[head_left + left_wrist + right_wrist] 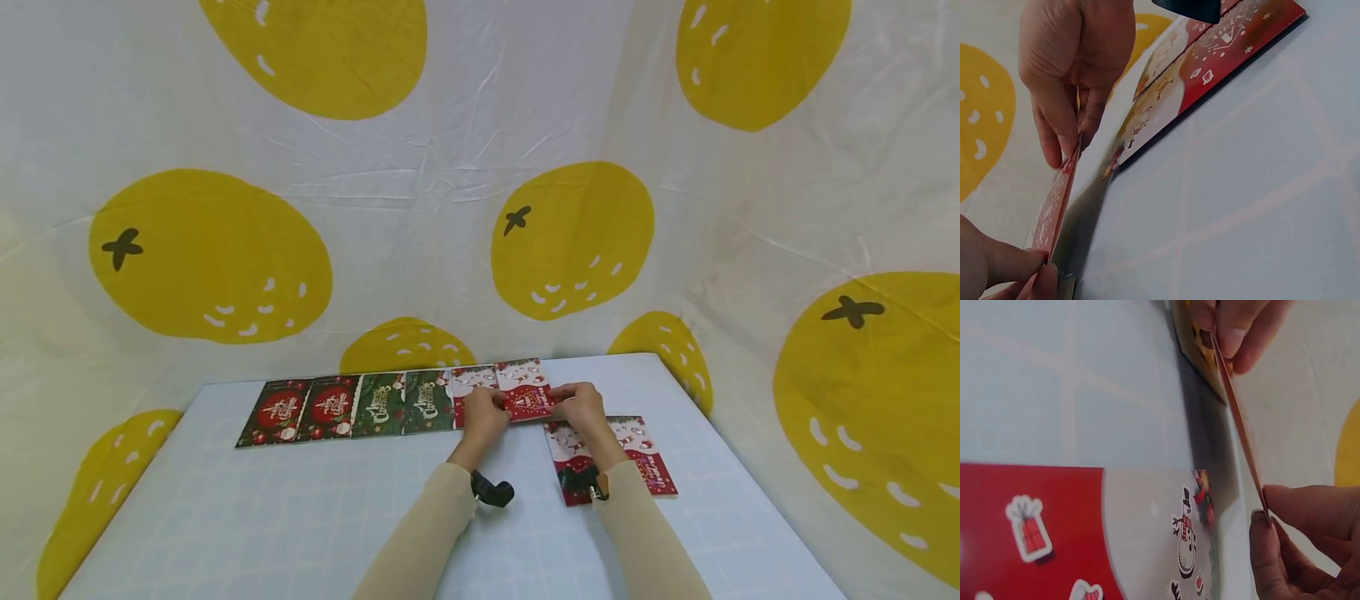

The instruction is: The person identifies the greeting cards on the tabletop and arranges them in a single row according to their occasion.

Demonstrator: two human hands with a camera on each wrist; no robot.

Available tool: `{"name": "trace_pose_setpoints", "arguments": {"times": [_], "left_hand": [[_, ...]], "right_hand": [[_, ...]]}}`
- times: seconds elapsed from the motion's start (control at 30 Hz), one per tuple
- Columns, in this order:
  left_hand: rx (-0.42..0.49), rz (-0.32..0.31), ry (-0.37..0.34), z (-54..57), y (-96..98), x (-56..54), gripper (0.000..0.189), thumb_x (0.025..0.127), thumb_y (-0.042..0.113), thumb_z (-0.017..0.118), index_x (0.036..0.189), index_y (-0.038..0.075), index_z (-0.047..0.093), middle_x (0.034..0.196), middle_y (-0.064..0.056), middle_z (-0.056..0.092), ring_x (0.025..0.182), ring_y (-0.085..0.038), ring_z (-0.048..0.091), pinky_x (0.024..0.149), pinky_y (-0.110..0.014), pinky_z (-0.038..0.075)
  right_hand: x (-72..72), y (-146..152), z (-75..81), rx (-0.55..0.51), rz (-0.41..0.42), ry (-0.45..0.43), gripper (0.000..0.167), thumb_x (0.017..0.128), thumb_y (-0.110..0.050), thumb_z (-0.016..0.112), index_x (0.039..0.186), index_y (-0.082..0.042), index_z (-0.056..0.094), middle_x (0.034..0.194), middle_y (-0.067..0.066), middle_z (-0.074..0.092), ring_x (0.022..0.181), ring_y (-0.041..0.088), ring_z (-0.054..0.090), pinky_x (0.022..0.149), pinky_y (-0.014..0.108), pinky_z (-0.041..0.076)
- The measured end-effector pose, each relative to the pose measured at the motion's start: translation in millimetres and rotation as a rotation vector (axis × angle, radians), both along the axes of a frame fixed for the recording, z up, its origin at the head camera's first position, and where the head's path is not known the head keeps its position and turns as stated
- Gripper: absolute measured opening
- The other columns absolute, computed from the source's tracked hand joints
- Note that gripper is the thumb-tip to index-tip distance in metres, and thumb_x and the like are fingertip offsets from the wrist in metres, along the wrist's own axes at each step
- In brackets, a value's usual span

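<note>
Between both hands a red and white Christmas card [527, 392] is held up off the table, at the right end of a row of cards. My left hand [484, 412] pinches its left edge between thumb and fingers, as the left wrist view shows near the lower left corner. On the opposite edge, my right hand [582, 408] pinches it too, with the thumb on one face and fingers on the other [1310, 534]. Seen edge-on in the right wrist view, the card [1239, 419] looks thin. A matching card [465, 383] lies just left of it, partly behind my left hand.
Leftward along the row lie two green cards [427, 402] and two dark red cards [327, 407]. Two more red and white cards [651, 467] lie under my right forearm. The pale blue table [300, 517] ends at a white cloth [420, 250] printed with yellow fruit.
</note>
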State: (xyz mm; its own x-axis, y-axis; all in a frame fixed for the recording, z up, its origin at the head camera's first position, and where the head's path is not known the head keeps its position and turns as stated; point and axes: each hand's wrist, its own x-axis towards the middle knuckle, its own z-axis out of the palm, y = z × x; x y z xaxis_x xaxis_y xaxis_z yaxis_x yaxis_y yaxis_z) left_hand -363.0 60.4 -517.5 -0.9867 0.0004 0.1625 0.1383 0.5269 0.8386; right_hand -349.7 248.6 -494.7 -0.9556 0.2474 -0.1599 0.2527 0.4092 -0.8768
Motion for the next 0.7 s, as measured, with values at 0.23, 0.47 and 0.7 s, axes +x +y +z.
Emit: {"name": "trace_pose_setpoints", "arguments": {"times": [0.23,0.47,0.7], "left_hand": [[-0.030,0.004,-0.019,0.2,3.2,-2.3,0.022,0.080,-0.005,0.084,0.102,-0.005,0.079,0.095,-0.012,0.074,0.096,-0.028,0.067,0.090,-0.044,0.056],[-0.060,0.016,-0.024,-1.9,4.9,-5.5,0.020,0.079,-0.005,0.084,0.099,-0.004,0.079,0.093,-0.012,0.074,0.096,-0.028,0.068,0.090,-0.043,0.057],[-0.048,0.025,-0.049,-11.5,6.9,-8.0,0.019,0.082,-0.003,0.083,0.101,-0.001,0.079,0.098,-0.010,0.074,0.099,-0.027,0.068,0.092,-0.041,0.057]], "right_hand": [[-0.9,-0.8,-0.3,0.024,-0.005,0.015,0.033,0.090,0.005,0.071,0.122,-0.002,0.076,0.142,0.025,0.059,0.138,0.043,0.048,0.116,0.057,0.037],[-3.3,-1.2,-5.3,0.046,-0.006,0.027,0.030,0.090,0.007,0.071,0.119,0.001,0.076,0.138,0.025,0.063,0.134,0.043,0.052,0.113,0.056,0.041],[-8.5,0.0,-12.9,0.077,-0.007,0.021,0.027,0.092,0.004,0.071,0.118,0.000,0.077,0.134,0.024,0.065,0.130,0.041,0.055,0.113,0.057,0.042]]}}
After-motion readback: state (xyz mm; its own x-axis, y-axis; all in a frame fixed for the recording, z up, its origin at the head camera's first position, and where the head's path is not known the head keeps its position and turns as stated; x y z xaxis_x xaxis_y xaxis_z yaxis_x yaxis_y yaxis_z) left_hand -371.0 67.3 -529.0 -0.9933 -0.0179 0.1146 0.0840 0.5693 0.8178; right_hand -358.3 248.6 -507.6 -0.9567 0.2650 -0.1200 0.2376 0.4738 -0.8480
